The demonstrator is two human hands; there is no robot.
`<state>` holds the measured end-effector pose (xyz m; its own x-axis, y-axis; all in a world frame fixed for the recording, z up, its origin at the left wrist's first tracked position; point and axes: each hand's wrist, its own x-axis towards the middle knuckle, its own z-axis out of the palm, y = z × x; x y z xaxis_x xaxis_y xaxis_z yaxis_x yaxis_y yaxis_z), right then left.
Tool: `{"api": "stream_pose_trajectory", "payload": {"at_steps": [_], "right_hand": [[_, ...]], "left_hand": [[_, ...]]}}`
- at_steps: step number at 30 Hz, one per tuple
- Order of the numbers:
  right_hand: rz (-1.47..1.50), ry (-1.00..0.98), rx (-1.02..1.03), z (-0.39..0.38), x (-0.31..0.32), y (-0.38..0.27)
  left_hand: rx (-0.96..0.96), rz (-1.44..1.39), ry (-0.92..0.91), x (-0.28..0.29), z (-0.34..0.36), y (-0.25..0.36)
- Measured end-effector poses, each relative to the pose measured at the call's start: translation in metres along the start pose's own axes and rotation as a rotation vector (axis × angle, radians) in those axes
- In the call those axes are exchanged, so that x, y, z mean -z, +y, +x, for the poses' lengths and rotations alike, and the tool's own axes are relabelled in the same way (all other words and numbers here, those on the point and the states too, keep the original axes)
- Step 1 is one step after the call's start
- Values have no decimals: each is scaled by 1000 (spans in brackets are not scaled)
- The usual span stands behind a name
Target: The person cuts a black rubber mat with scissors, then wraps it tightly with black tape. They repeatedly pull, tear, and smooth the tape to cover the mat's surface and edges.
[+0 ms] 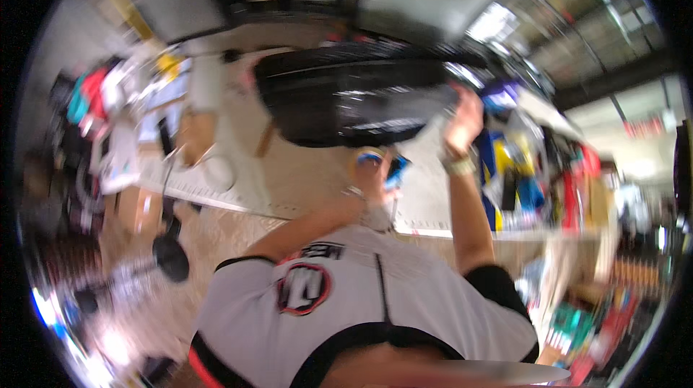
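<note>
A large, long package in shiny black plastic wrap [361,96] lies across the far middle of the table. At its right end, my right hand [465,119] is closed on the wrap, a band around that wrist. My left hand [372,177] is just in front of the package's near edge, its fingers curled round a small blue object [397,168]. A rounded yellow-and-blue part shows at the top of that hand. Motion blur hides the object's exact kind.
The pale tabletop [303,179] carries a brown strip [266,139] and a tape-like ring [219,173]. Papers and a cardboard piece [196,137] lie to the left. Colourful packets [516,164] crowd the right side. A dark round stool seat [171,258] is below the table's left edge.
</note>
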<state>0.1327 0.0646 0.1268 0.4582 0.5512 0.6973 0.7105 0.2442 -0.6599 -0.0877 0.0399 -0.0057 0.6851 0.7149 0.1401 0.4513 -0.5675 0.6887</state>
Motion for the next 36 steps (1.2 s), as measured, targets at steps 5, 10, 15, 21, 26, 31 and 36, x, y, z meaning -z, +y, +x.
{"api": "stream_pose_trajectory", "payload": {"at_steps": [5, 10, 15, 21, 26, 31, 36], "right_hand": [[-19, -381, -436, -91, 74, 61], [480, -1036, -664, -109, 69, 94], [686, -1188, -695, -73, 55, 33], [645, -1299, -790, -51, 41, -10], [890, -1286, -868, -38, 58, 58], [1030, -1342, -689, -3, 67, 144], [551, -857, -904, -14, 119, 113]], "left_hand": [[64, -64, -303, -44, 8, -12], [77, -280, -425, 68, -10, 68], [112, -112, -221, 127, -45, 125], [140, -135, -177, 140, -65, 135], [43, -169, -269, 148, -66, 137], [65, -123, -400, 153, -78, 93], [69, -63, -323, 111, -69, 44]]}}
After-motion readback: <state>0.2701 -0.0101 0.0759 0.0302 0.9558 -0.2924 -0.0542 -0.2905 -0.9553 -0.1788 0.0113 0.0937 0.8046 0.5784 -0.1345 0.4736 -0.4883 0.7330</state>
